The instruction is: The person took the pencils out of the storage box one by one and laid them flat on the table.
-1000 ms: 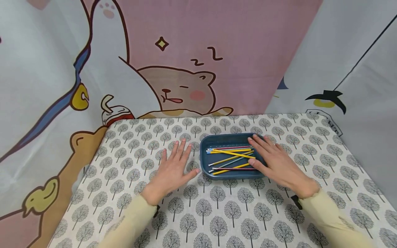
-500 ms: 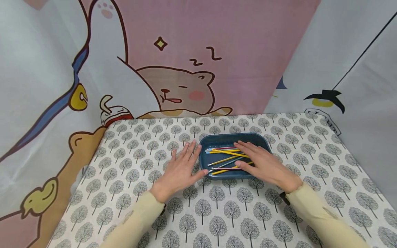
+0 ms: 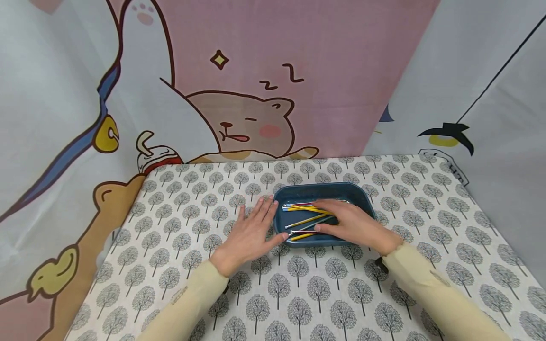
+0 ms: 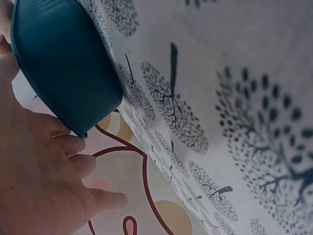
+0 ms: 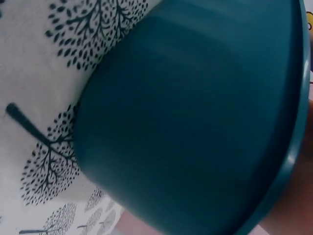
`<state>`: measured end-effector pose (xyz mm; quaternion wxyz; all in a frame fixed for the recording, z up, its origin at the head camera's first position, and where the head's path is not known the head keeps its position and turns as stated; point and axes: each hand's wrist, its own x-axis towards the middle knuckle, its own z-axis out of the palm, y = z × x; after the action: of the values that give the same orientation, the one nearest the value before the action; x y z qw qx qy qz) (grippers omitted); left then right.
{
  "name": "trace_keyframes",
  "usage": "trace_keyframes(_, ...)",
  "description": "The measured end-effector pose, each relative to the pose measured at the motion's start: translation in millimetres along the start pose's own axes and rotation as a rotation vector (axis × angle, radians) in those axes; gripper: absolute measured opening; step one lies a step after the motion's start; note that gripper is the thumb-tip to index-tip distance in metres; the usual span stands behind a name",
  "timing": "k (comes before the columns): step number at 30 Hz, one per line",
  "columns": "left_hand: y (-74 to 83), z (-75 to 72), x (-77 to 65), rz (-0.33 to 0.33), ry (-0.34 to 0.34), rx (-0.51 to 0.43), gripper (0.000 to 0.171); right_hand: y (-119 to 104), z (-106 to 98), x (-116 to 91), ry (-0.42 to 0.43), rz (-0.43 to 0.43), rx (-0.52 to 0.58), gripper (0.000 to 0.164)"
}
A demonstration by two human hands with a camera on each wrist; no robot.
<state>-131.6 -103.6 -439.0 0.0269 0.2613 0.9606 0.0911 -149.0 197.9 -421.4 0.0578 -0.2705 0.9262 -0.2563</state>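
A dark teal tray stands on the table and holds several thin pencils, yellow, dark red and grey-green, some with white eraser ends. My left hand is at the tray's left end, its fingers extended and its fingertips and thumb right at the rim. In the left wrist view the left hand lies along the rim of the tray. Reaching into the tray from the right is my right hand, thumb and fingers spread over the pencils, covering their right ends. The tray's outer wall fills most of the right wrist view.
A white cloth printed with dark trees covers the table. Behind it hangs a curtain with cartoon animals, and more printed fabric closes off the sides.
My right hand has moved left from the tray's right end to over the pencils, and its fingers bend down more. The left hand has shifted right to the tray's left rim.
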Motion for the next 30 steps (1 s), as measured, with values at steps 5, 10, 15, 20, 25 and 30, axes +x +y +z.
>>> trace_keyframes(5,0.0,0.7,1.3,0.003,-0.004,-0.006,0.091,0.2,4.9,7.5,-0.023,-0.050,-0.018,0.056)
trace_keyframes(10,0.5,-0.1,1.9,0.005,-0.008,-0.018,0.090,-0.6,7.0,13.5,-0.067,-0.075,-0.016,0.041)
trace_keyframes(15,0.5,-1.0,2.3,0.003,-0.017,-0.015,0.090,-0.2,8.1,18.6,-0.094,-0.114,-0.009,0.027)
trace_keyframes(20,0.0,-0.2,2.6,0.005,-0.025,0.000,0.092,0.4,9.4,22.4,-0.145,-0.099,0.024,0.021)
trace_keyframes(25,-0.6,1.2,3.3,0.008,-0.021,0.001,0.093,1.5,11.6,25.1,-0.192,-0.079,0.051,0.016)
trace_keyframes(30,-1.1,1.7,3.8,0.008,-0.021,-0.003,0.094,2.9,14.2,28.3,-0.230,-0.074,0.072,0.011)
